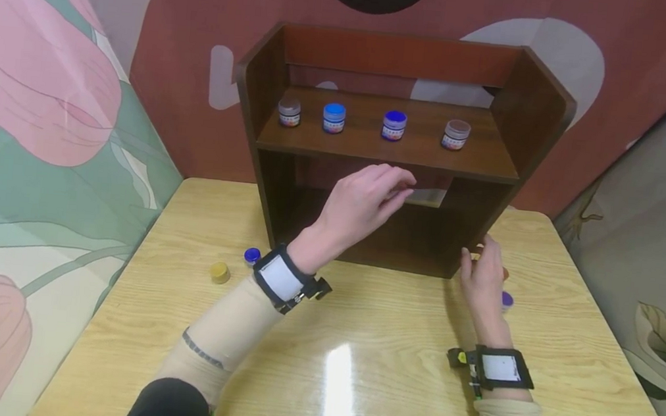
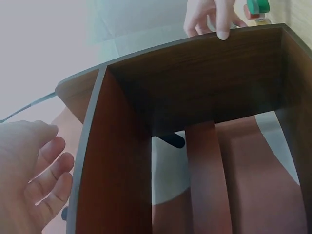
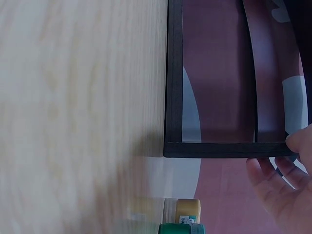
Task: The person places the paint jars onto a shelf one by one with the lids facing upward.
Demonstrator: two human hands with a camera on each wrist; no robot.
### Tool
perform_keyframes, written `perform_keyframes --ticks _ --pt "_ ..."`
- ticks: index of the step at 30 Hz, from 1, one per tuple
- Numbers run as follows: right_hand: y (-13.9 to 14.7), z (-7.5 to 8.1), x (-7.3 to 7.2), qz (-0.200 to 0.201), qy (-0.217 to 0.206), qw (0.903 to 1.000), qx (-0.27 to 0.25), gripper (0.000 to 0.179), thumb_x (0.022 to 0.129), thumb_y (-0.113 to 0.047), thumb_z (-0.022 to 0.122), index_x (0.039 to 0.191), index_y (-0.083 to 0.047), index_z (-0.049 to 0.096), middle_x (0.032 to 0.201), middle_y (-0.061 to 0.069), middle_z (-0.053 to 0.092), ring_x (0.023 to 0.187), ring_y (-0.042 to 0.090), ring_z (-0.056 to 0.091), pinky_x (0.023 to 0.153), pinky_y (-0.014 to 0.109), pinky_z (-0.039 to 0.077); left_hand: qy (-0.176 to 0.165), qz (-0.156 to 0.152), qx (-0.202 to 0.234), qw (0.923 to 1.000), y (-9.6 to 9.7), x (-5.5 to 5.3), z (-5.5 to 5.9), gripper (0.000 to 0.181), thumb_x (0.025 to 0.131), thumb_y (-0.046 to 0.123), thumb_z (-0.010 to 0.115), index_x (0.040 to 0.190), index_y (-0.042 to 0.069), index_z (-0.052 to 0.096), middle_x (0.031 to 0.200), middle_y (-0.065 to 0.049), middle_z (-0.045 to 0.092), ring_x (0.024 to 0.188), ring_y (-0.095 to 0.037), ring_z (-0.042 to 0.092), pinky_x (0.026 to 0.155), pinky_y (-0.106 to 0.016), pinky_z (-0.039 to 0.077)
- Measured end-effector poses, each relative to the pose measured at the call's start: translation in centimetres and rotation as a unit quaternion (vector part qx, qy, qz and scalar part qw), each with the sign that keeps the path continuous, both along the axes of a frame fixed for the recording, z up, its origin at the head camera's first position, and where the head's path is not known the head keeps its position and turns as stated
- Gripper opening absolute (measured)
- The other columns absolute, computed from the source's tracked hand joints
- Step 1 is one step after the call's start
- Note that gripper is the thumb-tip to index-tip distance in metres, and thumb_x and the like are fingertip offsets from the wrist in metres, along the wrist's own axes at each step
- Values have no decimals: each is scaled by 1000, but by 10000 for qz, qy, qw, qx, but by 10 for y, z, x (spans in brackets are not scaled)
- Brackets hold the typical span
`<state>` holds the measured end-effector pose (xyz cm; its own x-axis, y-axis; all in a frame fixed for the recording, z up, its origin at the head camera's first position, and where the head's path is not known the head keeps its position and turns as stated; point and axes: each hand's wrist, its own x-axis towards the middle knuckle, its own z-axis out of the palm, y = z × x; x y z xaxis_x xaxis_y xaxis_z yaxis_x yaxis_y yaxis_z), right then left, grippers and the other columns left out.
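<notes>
A dark brown two-tier wooden shelf (image 1: 475, 210) stands on the table. My left hand (image 1: 364, 194) hovers in front of its middle board, fingers loosely bent and nothing in them; the left wrist view shows those fingers beside the board's edge. With my right hand (image 1: 483, 277) I grip the right side panel low down, thumb over the front edge and fingers on the outer face, as the right wrist view shows. Along the upper board stand a grey-lidded jar (image 1: 289, 112), a light blue paint jar (image 1: 334, 118), a dark blue paint jar (image 1: 394, 126) and a brownish-topped jar (image 1: 455, 135).
Left of the shelf, a yellow jar (image 1: 219, 273) and a blue jar (image 1: 252, 256) sit on the wooden table (image 1: 404, 346). A purple-lidded jar (image 1: 506, 300) is partly hidden behind my right hand. Behind the shelf hangs a reddish patterned backdrop (image 1: 208, 5).
</notes>
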<state>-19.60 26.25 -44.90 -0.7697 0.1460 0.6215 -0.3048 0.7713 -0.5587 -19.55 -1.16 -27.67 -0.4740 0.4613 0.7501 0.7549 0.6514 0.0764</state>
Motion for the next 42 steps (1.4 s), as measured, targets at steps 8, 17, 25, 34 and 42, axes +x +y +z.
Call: perform_keyframes --ticks 8,17,25,34,42 --pt "0 0 0 -30 -192 9998 -53 42 99 -3 56 135 13 42 125 33 53 106 43 58 74 19 42 -836 270 -313 9956 -32 7 -20 18 94 30 71 106 16 69 86 4 71 77 -10 62 64 -20 52" --pt "0 -1 -2 -32 -202 9998 -71 41 100 -3 55 135 13 42 124 33 53 106 43 57 75 35 49 -1670 572 -720 9817 -79 13 -48 15 94 27 71 107 19 70 87 5 70 75 -10 62 60 -24 52" --pt "-1 1 -2 -74 -246 9996 -124 40 99 -3 55 134 12 43 125 32 53 106 43 59 76 25 47 -2642 576 -871 9588 -127 16 -76 23 91 12 73 114 11 70 99 -4 74 87 -18 70 76 -33 59" --pt "-2 2 -2 -20 -260 9996 -111 40 99 -3 55 134 12 43 125 33 52 107 44 58 77 50 55 -3444 1278 -805 9266 -184 26 -90 34 87 3 74 120 4 66 115 -15 71 106 -34 67 89 -47 58" --pt "-2 1 -2 -29 -217 9997 -96 40 99 -2 55 134 13 43 125 33 53 107 44 58 75 26 46 -3507 1704 -1228 9126 -200 25 -111 44 80 0 80 122 3 66 122 -19 68 115 -39 64 98 -52 54"
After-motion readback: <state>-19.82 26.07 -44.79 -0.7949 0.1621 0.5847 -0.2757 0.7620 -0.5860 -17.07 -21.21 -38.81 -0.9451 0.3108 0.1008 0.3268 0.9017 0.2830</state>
